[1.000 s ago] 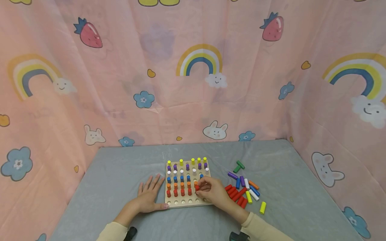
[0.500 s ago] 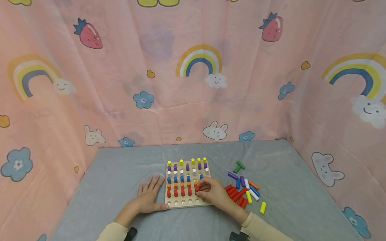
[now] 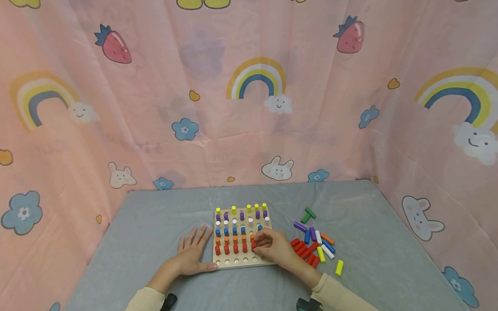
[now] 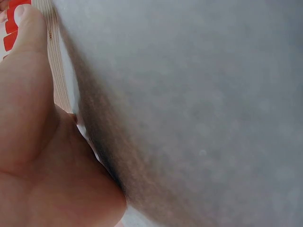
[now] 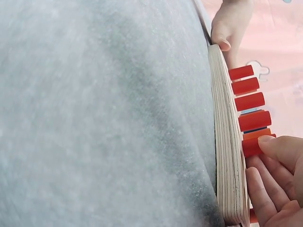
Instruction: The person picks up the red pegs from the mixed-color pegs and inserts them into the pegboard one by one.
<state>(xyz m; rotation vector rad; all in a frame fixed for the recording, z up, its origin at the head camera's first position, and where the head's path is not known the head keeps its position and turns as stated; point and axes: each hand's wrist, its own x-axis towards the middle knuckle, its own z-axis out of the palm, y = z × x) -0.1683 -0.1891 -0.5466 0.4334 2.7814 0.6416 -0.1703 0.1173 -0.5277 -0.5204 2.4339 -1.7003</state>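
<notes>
Remotely, I watch the right hand [image 3: 275, 249] pinch a red peg [image 5: 251, 147] upright, right of four reds [image 3: 235, 249], on the board [image 5: 225, 123] whose near-left corner the left hand [image 3: 191, 255], fingers spread, apparently steadies.

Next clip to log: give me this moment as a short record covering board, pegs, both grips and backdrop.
Board: wooden, on grey cloth
Standing pegs: yellow, purple, white, blue, orange, red rows, far to near
Left grip: spread out, touching the board's near left corner
Right grip: pinches a red peg at the red row; seating depth unclear
Loose pegs: seven colours, right of the board
Backdrop: pink, printed
</notes>
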